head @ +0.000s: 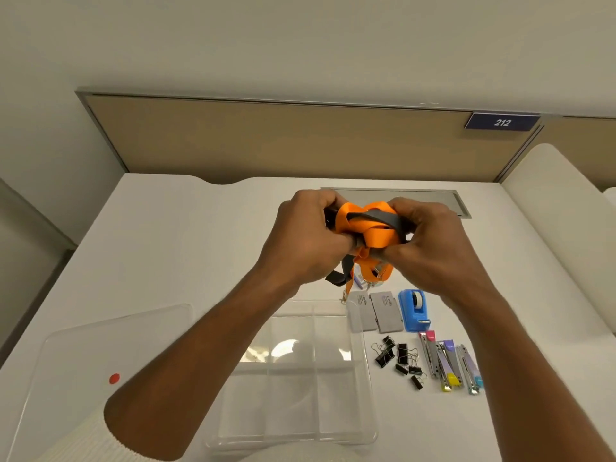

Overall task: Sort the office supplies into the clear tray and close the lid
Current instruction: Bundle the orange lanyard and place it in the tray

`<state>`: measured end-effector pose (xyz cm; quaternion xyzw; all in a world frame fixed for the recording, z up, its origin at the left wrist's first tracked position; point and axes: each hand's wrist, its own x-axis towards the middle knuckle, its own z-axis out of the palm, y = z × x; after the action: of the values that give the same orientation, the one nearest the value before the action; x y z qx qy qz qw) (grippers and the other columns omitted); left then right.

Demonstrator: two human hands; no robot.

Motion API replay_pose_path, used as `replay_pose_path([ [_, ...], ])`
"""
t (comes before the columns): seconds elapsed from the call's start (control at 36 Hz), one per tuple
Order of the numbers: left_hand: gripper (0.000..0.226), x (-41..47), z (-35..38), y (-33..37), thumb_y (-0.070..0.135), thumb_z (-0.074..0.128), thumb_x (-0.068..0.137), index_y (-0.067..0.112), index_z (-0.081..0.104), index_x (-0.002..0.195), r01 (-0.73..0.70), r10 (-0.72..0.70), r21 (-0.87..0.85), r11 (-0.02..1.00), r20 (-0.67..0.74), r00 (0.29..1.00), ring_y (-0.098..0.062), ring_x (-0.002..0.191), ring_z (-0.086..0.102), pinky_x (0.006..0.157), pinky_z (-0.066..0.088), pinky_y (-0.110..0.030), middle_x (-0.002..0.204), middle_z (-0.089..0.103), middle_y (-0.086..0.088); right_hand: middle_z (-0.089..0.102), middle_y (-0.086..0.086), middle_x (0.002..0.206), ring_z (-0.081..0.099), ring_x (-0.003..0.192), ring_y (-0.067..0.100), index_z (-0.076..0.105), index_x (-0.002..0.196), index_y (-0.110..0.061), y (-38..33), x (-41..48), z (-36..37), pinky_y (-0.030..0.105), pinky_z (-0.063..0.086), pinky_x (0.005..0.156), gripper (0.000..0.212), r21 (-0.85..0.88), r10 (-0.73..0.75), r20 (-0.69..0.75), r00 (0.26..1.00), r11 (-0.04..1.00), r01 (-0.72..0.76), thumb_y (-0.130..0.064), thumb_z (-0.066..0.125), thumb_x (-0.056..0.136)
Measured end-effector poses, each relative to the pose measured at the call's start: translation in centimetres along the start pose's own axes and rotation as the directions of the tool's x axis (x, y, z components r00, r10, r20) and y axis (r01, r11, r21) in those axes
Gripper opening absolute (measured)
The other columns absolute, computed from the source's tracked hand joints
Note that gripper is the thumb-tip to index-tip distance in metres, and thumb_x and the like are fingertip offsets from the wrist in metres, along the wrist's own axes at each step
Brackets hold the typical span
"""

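The clear tray [293, 378] sits on the white desk [160, 248] right in front of us, at about six o'clock from our hands, its compartments holding nothing that we can make out. Its lid [100, 355] lies flat on the desk at nine o'clock from the tray, just beside it, with a small red dot [114, 378] on it.

We hold a bundle of orange and grey lanyards [370, 228] up above the desk, beyond the far edge of the tray. Our left hand [306, 238] is curled tight around the bundle's left side, and our right hand [430, 241] is curled around its right side, fingers and thumbs pinching the straps between them. Loose ends and metal clips hang down from the bundle toward the desk.

At three o'clock from the tray the rest of the supplies lie in the open. Two grey card cases [376, 311] rest side by side near the tray's far right corner. The blue tape dispenser [414, 310] stands just beside them at three o'clock. Nearer to us, black binder clips [400, 361] are scattered close to the tray's right wall, and at three o'clock from these lie several staplers [450, 361] with pink, purple, yellow and light blue parts.

At the far side of the desk a tan partition carries a dark sign [502, 122] reading 212.
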<state>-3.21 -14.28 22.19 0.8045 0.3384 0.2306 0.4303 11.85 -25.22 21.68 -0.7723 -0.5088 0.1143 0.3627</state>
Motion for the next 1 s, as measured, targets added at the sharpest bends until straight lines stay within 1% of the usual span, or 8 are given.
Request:
replay_pose_path([
  [0.25,0.023,-0.7,4.2,-6.0,0.013,0.083,0.076,0.021,0.071,0.094,0.199,-0.21,0.113,0.974,0.103,0.972,-0.017,0.08,0.07,0.075,0.063,-0.036,0.085,0.073,0.001,0.072,-0.006,0.074,0.069,0.068,0.013,0.07,0.085,-0.023,4.4,-0.8,5.8,0.037,0.061,0.066,0.025,-0.136,0.198,0.204,0.959,0.976,-0.173,-0.029,0.088,0.069],
  [0.39,0.018,-1.3,7.6,-10.4,0.011,0.08,0.075,0.016,0.07,0.09,0.27,-0.301,0.205,0.941,0.141,0.943,-0.023,0.078,0.069,0.071,0.062,-0.038,0.082,0.072,-0.004,0.063,-0.007,0.077,0.057,0.067,0.008,0.067,0.094,-0.019,7.7,-2.7,11.4,0.019,0.044,0.057,0.025,-0.173,0.309,0.208,0.928,0.946,-0.276,-0.026,0.082,0.076],
  [0.53,0.006,-2.0,10.1,-13.6,0.011,0.064,0.073,0.015,0.063,0.07,0.15,-0.242,0.389,0.909,0.2,0.949,-0.026,0.069,0.065,0.056,0.048,-0.032,0.072,0.071,-0.006,0.065,0.002,0.099,0.062,0.086,0.018,0.056,0.113,-0.02,9.8,-4.9,15.4,0.03,0.049,0.072,0.041,-0.139,0.381,0.213,0.899,0.923,-0.358,-0.029,0.076,0.079],
  [0.61,0.012,-2.7,11.1,-14.7,0.017,0.055,0.078,0.017,0.065,0.085,-0.015,-0.165,0.516,0.857,0.302,0.939,-0.03,0.077,0.068,0.061,0.048,-0.034,0.082,0.072,-0.008,0.059,0.004,0.117,0.059,0.103,0.021,0.043,0.137,-0.019,10.2,-6.6,16.3,0.028,0.042,0.078,0.066,-0.11,0.365,0.289,0.885,0.931,-0.348,-0.024,0.072,0.077],
  [0.69,0.011,-3.5,11.5,-15.3,0.016,0.058,0.085,0.017,0.066,0.093,-0.174,-0.084,0.611,0.772,0.37,0.925,-0.03,0.081,0.069,0.063,0.042,-0.032,0.086,0.072,-0.007,0.051,0.002,0.127,0.055,0.115,0.02,0.031,0.148,-0.019,10.4,-7.6,16.2,0.026,0.042,0.08,0.079,-0.111,0.299,0.364,0.882,0.954,-0.277,-0.015,0.068,0.078],
  [0.81,0.014,-4.2,12.4,-16.9,0.01,0.081,0.067,0.015,0.07,0.074,-0.383,0.008,0.687,0.618,0.482,0.876,-0.023,0.079,0.06,0.06,0.04,-0.033,0.069,0.068,-0.001,0.043,0.002,0.14,0.062,0.107,0.023,0.03,0.149,-0.024,10.7,-8.2,15.6,0.033,0.055,0.082,0.076,-0.217,0.199,0.408,0.891,0.969,-0.118,-0.014,0.07,0.084],
  [0.92,0.03,-4.6,12.8,-17.9,0.018,0.072,0.087,0.012,0.067,0.117,-0.342,-0.003,0.679,0.649,0.452,0.892,-0.025,0.108,0.053,0.083,0.048,-0.035,0.111,0.069,-0.008,0.034,0.007,0.155,0.064,0.112,0.027,0.037,0.146,-0.024,11.3,-8.5,15.2,0.035,0.059,0.087,0.072,-0.381,0.226,0.288,0.931,0.918,-0.105,-0.014,0.075,0.085],
  [1.0,0.036,-4.1,12.3,-17.9,0.023,0.069,0.091,0.014,0.06,0.124,-0.273,-0.087,0.656,0.704,0.461,0.883,-0.023,0.116,0.048,0.09,0.047,-0.034,0.123,0.062,-0.008,0.04,0.007,0.149,0.066,0.108,0.025,0.047,0.137,-0.023,12.4,-8.9,15.4,0.029,0.058,0.086,0.058,-0.381,0.255,0.245,0.935,0.912,-0.149,-0.019,0.075,0.087],
])
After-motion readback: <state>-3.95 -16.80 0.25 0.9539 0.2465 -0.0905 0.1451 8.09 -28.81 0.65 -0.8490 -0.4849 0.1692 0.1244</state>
